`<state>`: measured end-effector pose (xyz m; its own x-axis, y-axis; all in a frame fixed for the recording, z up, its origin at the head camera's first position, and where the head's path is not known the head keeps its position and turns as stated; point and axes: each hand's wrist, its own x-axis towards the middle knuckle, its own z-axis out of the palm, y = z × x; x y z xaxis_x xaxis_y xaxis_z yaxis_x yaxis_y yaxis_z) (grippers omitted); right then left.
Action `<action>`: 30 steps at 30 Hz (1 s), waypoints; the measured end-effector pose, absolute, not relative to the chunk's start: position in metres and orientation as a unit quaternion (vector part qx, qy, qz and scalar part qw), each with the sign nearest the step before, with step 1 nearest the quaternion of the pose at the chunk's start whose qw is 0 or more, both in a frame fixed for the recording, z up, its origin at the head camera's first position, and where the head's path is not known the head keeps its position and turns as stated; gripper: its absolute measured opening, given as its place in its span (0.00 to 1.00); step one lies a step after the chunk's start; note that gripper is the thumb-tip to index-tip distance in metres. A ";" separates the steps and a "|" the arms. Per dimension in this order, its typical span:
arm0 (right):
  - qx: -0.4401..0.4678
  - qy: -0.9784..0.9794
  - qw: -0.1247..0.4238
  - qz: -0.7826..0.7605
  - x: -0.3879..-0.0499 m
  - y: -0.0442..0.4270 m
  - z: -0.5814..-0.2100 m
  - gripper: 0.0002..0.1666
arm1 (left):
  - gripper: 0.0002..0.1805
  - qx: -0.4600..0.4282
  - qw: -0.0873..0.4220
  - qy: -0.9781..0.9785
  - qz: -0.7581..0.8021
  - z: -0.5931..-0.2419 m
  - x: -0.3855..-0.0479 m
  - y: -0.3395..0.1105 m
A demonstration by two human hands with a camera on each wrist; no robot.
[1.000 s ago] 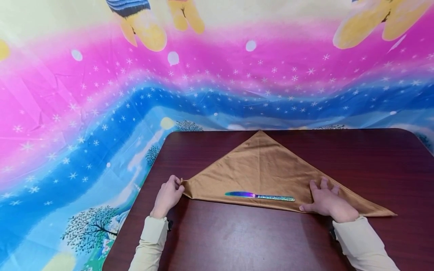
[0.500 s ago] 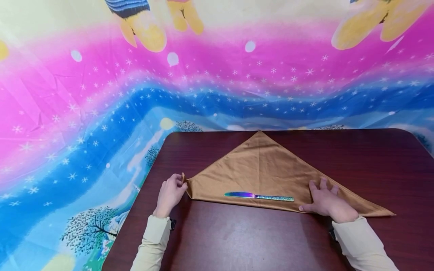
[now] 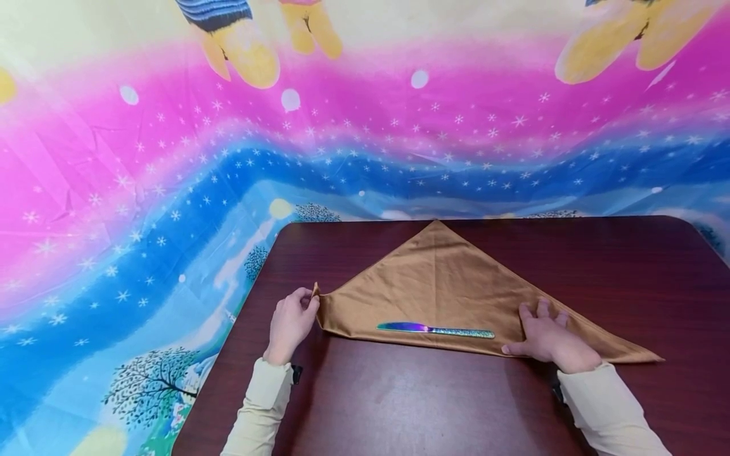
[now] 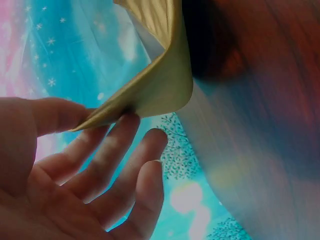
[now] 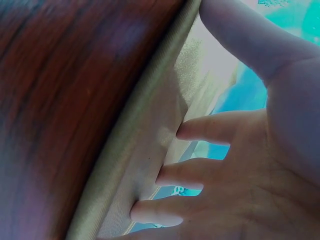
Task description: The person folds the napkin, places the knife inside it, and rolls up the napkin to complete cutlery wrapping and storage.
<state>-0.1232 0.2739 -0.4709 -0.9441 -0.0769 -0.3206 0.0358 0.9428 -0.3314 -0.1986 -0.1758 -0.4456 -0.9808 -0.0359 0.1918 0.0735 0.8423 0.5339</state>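
Observation:
A golden-brown satin cloth napkin (image 3: 433,278) lies folded in a triangle, its peak at the table's far edge. Near its front fold rests a table knife (image 3: 436,330) with a rainbow sheen and a speckled handle. My left hand (image 3: 292,323) pinches the napkin's left corner between thumb and fingers and holds it raised off the table; the left wrist view shows the lifted corner (image 4: 160,85) bending over the fingertips. On the right part of the napkin my right hand (image 3: 550,335) rests with its fingers spread, touching the cloth with its fingertips.
The dark reddish-brown table (image 3: 410,405) has rounded far corners. Behind it and along its left side hangs a colourful printed backdrop (image 3: 365,114) with snowflakes and trees.
My left hand has moved slightly right and up with the napkin's left corner, which now stands folded inward. The right hand and the knife stay in place.

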 end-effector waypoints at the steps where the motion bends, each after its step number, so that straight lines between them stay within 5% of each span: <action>1: -0.010 0.971 0.167 -0.169 -0.123 0.274 -0.471 0.64 | 0.12 -0.013 0.110 -0.953 -0.283 -0.445 -0.199 -0.174; 9: -0.014 0.972 0.169 -0.165 -0.124 0.274 -0.472 0.64 | 0.10 -0.042 0.193 -0.934 -0.297 -0.439 -0.199 -0.163; 30: -0.008 0.969 0.174 -0.177 -0.123 0.273 -0.470 0.63 | 0.06 -0.085 0.227 -0.905 -0.349 -0.425 -0.195 -0.131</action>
<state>-0.1228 0.2734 -0.4698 -0.9394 -0.0766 -0.3342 0.0463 0.9375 -0.3449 -0.1951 -0.1310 -0.4254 -0.8822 -0.0041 0.4709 0.3129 0.7423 0.5926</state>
